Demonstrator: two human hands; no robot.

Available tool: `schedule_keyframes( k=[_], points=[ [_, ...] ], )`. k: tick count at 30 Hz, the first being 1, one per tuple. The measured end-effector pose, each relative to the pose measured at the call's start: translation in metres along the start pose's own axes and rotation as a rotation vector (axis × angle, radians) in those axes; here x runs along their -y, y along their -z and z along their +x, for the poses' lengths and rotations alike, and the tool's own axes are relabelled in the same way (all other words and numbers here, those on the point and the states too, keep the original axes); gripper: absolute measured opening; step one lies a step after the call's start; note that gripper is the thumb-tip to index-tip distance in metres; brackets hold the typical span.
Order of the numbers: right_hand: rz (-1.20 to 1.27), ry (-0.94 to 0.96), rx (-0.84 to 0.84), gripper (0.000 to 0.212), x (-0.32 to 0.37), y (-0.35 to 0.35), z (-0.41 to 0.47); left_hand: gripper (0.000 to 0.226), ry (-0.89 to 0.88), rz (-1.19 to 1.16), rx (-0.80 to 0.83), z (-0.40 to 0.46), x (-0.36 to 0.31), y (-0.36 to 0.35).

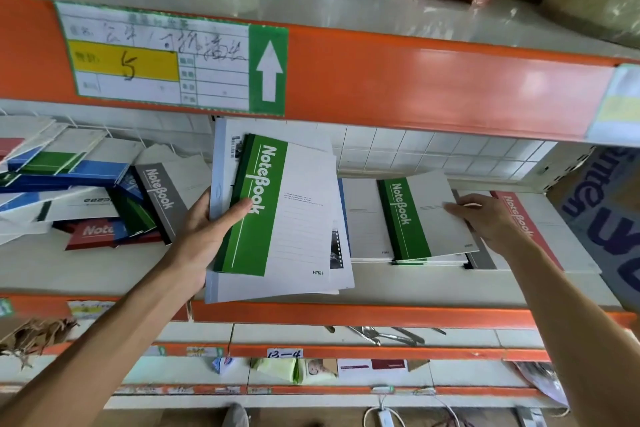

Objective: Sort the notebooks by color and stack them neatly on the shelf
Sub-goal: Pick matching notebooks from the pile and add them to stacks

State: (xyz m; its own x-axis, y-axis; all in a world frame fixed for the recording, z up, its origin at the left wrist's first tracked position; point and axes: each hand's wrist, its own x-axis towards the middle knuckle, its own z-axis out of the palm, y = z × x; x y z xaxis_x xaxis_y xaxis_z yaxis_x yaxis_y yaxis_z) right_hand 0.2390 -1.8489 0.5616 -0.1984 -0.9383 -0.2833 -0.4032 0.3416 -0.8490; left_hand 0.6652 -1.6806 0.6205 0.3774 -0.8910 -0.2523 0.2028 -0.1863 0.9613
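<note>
Green down its spine side, with white "NoteBook" lettering running lengthwise and a pale grey ruled cover, the held notebook (277,204) sits on top of a small fanned bundle of other notebooks (277,284), whose white and grey edges stick out above and below it. The left hand (197,236) grips this bundle at its left edge, thumb pressed across the green band and fingers curled behind, holding it tilted above the front of the shelf (398,282).

Just to the right, a second green-banded notebook (424,215) of the same design lies on top of a stack on the shelf, its far corner raised a little. The right hand (485,218) rests on that notebook's right edge, fingers fairly straight over the grey cover; whether the fingers curl under the edge cannot be told. A white notebook (363,218) lies flat between the bundle and this stack, and a red-banded notebook (530,229) lies flat beyond the right hand.

To the left, a loose heap (69,191) of blue, green, red and white notebooks lies jumbled, with a grey-banded notebook (162,198) leaning against it near the left wrist.

Above runs an orange shelf beam (415,80) carrying a handwritten label (156,55) with a yellow field and a white arrow on green.
</note>
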Motion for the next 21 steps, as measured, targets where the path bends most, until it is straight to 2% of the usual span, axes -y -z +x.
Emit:
schedule_keyframes(
  k=[2,4,6,9,11,13,15,16,21],
  points=[
    [-0.029,0.005,-0.004,0.022,-0.001,0.0,0.006,0.119,0.01,0.01,-0.002,0.003,0.004,0.002],
    [-0.05,-0.01,-0.013,0.025,-0.003,-0.001,0.012,0.126,0.012,0.017,-0.001,0.004,0.007,0.005],
    [-0.09,-0.033,-0.024,0.031,-0.005,-0.003,0.017,0.119,0.01,0.016,-0.007,0.003,0.006,0.004],
    [-0.128,-0.065,-0.042,0.031,-0.011,-0.005,0.028,0.083,-0.019,-0.025,0.015,-0.001,0.004,-0.001],
    [-0.159,-0.066,-0.052,0.03,-0.015,-0.005,0.032,0.07,-0.019,-0.027,0.017,-0.002,0.004,-0.003],
    [-0.205,-0.052,-0.068,0.027,-0.014,-0.007,0.03,0.079,-0.011,-0.043,0.01,0.001,0.007,0.0],
    [-0.26,-0.037,-0.086,0.024,-0.01,-0.009,0.025,0.105,0.001,-0.037,0.0,0.002,0.007,0.002],
    [-0.291,-0.03,-0.098,0.023,-0.008,-0.01,0.023,0.111,0.003,-0.03,-0.003,0.003,0.008,0.004],
    [-0.462,0.075,-0.158,0.024,-0.008,-0.012,0.016,0.097,-0.02,-0.02,0.004,0.001,0.003,0.002]
  ],
)
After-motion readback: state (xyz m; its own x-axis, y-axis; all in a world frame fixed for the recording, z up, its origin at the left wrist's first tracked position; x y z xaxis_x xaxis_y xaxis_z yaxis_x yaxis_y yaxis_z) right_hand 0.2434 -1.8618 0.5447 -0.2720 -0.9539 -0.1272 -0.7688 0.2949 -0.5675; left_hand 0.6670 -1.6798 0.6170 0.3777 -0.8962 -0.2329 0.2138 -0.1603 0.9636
